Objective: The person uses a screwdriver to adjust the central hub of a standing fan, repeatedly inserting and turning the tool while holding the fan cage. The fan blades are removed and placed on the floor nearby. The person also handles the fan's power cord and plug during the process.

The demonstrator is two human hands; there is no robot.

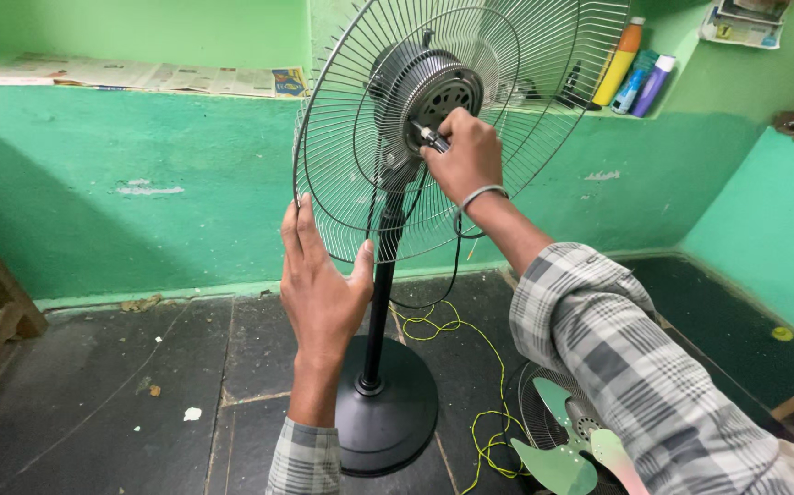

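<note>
Head view: tall stand fan (380,302) stands on dark floor (94,403). Left hand (319,284) fingers spread, steadying thin wire guard (342,137) rim. Right hand (464,151) pinches small shaft (431,137) at motor (429,87). Guard looks light, bendy; hold rim softly. Base (388,412) looks heavy.

Wire guard (342,197) and pole (378,302) block; left floor (94,394) open.

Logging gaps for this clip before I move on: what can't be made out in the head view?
- Right hand: whether it grips the motor shaft; fingers cover the contact.
- Rear fan guard: top cut off by the upper edge.
- Green fan blade: lower part cut by the bottom edge, partly behind the plaid sleeve.
- Left hand: back only; palm contact with the guard hidden.
</note>
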